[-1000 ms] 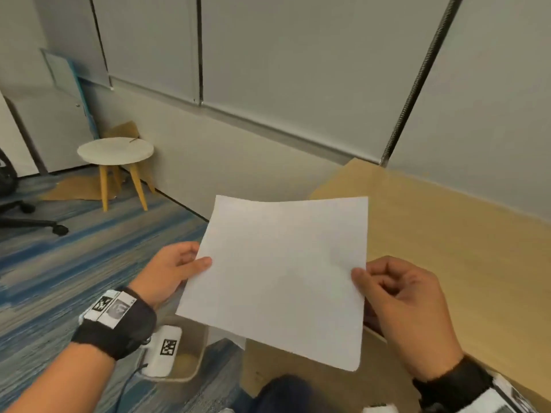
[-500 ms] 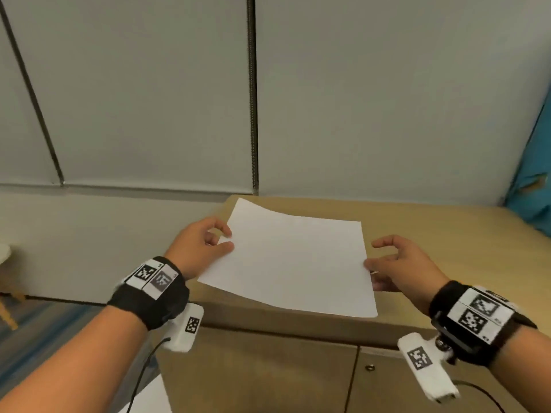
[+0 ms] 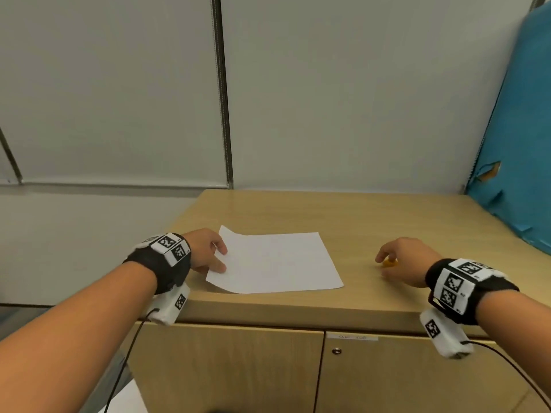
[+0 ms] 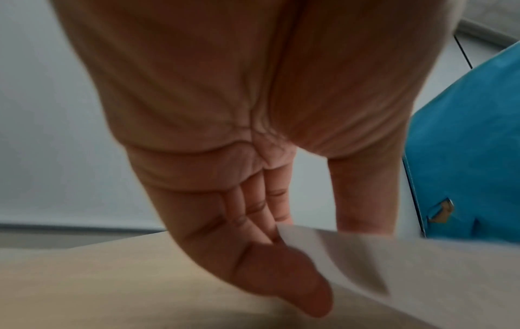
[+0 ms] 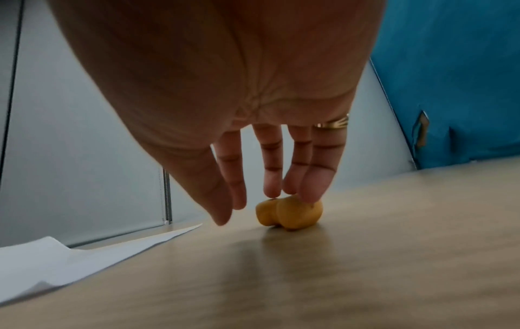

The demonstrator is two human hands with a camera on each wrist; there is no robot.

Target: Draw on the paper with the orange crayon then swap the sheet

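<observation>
A blank white sheet of paper (image 3: 274,260) lies on the wooden cabinet top (image 3: 387,222), near its front left. My left hand (image 3: 222,259) rests at the sheet's left edge with fairly straight fingers touching it. In the left wrist view the paper (image 4: 408,267) edge curls up in front of the left hand (image 4: 323,224) and hides the thumb tip. A stubby orange crayon (image 3: 390,263) lies to the right of the sheet. My right hand (image 3: 383,265) hovers over it. In the right wrist view, fingertips (image 5: 306,193) touch the top of the crayon (image 5: 289,213), with the thumb apart to its left.
A blue panel (image 3: 521,144) leans against the wall at the right end of the cabinet top. A grey wall stands right behind. The cabinet's front edge runs just below both wrists, with doors (image 3: 238,368) beneath. Another white sheet (image 3: 131,397) shows low at the left.
The sheet, held in the air by both hands, has come down flat on the cabinet top. My right hand let go of it and moved right onto the crayon.
</observation>
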